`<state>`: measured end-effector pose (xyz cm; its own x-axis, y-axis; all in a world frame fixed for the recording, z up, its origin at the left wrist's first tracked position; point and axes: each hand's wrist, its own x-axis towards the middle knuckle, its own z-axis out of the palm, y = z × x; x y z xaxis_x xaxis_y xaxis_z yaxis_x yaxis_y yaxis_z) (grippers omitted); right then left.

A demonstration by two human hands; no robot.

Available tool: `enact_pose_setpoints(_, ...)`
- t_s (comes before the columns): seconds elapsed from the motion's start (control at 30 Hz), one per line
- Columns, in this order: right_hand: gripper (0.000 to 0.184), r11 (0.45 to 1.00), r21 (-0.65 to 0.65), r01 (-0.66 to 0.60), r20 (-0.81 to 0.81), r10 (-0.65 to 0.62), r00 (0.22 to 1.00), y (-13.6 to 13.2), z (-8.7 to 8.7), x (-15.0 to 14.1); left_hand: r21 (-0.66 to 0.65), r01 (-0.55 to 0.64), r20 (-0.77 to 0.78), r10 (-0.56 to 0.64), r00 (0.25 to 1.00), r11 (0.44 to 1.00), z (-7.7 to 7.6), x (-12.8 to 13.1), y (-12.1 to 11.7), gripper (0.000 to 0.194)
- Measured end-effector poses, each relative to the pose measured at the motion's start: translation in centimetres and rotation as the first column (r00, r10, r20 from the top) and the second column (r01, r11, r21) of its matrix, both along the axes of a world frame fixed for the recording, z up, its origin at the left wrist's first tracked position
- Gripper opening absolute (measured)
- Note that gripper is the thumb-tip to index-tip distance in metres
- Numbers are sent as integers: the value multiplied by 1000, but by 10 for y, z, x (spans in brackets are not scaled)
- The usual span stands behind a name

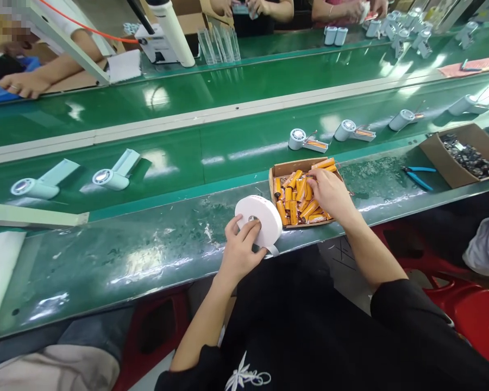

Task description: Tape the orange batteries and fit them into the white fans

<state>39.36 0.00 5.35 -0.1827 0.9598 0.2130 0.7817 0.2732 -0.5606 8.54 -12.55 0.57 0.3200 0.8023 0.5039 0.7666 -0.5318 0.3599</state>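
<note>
Left hand [242, 247]: fingers splayed over face of white roll [269, 214], fingertips at its hub, thumb near loose tape end [273, 250] at lower edge. Right hand [330, 193]: fingers bent together over batteries [297, 198] at box's upper right; whether pinching one, cannot tell. Orange batteries lie jumbled in open cardboard box [272, 187], just beside roll, on green bench [179, 239]. Farther right on bench: blue-handled pliers [419, 176], carton [456, 168] of small dark parts. Beyond, pale blue fans [298, 139] lie spaced along green belt [212, 146].

Black top [301, 320]; white floral print [246, 374]
</note>
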Motion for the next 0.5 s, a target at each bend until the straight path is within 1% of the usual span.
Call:
enact_pose_setpoints(0.03,29,999,37,5,89,-9,996,0,2,-3,-3,-2,2,2,1000,1000,0,0,0,51)
enact_pose_setpoints(0.1,32,996,83,-21,204,4,979,-2,8,-8,-4,1,6,-1,1000,1000,-1,1,-1,52)
enact_pose_setpoints(0.17,31,994,93,-64,262,38,964,-5,12,-11,2,10,7,-10,1000,1000,-1,1,-1,52)
enact_pose_setpoints(0.23,27,994,58,-96,252,78,965,-6,13,-11,7,20,2,-20,1000,1000,-2,1,-1,51)
enact_pose_setpoints(0.27,24,994,29,-102,198,94,976,-6,12,-10,8,23,0,-23,1000,1000,-2,1,-1,51)
enact_pose_setpoints(0.3,22,996,6,-94,98,93,991,-6,11,-8,7,25,-1,-25,1000,1000,-2,1,-1,51)
enact_pose_setpoints(0.33,22,997,-9,-75,-50,74,996,-6,11,-6,6,26,-1,-26,1000,1000,-2,1,-1,51)
enact_pose_setpoints(0.37,24,999,-19,-51,-233,45,971,-6,10,-4,5,27,0,-27,1000,1000,-2,0,-2,51)
enact_pose_setpoints(0.4,30,999,-27,-31,-423,17,906,-7,11,-2,7,29,2,-29,1000,1000,-1,0,-2,51)
enact_pose_setpoints(0.43,38,999,-35,-23,-590,-2,807,-9,12,-1,10,33,4,-33,999,999,-1,0,-2,50)
enact_pose_setpoints(0.47,46,998,-46,-32,-713,-10,701,-12,15,-1,13,37,6,-37,999,999,0,1,-3,50)
enact_pose_setpoints(0.5,51,996,-60,-61,-792,-10,611,-16,18,-3,17,41,7,-41,999,999,1,1,-3,50)
